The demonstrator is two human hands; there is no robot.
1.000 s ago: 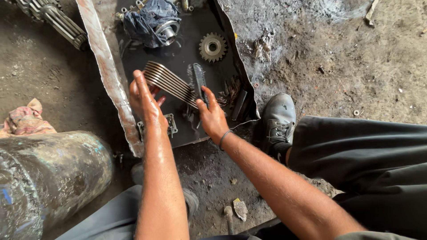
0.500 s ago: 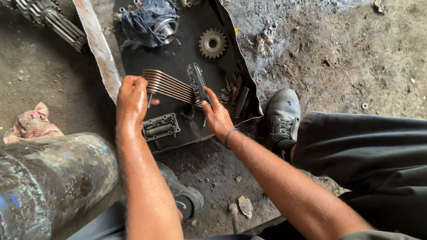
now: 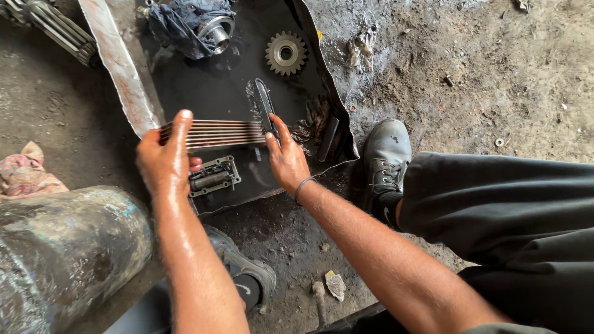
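Head view: left hand (image 3: 164, 162), right hand (image 3: 286, 158) fingers clamped on plate stack (image 3: 216, 133) ends, above tray (image 3: 204, 93)

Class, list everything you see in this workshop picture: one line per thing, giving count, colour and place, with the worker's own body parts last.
stack of metal plates: one stack, grey-brown, held edge-on between both hands above the tray
brush: one, black, at the right end of the plates
tray: one, black and oily, on the ground
gear: one, grey, far part of the tray
rag: one, dark blue, around a metal part at the tray's top
small housing: one, grey, near edge of the tray
splined shaft: one, grey, top left
cylinder: one, scuffed grey, lower left
cloth: one, pink, left edge
shoes: two, grey
left hand: grips the plates
right hand: at the brush
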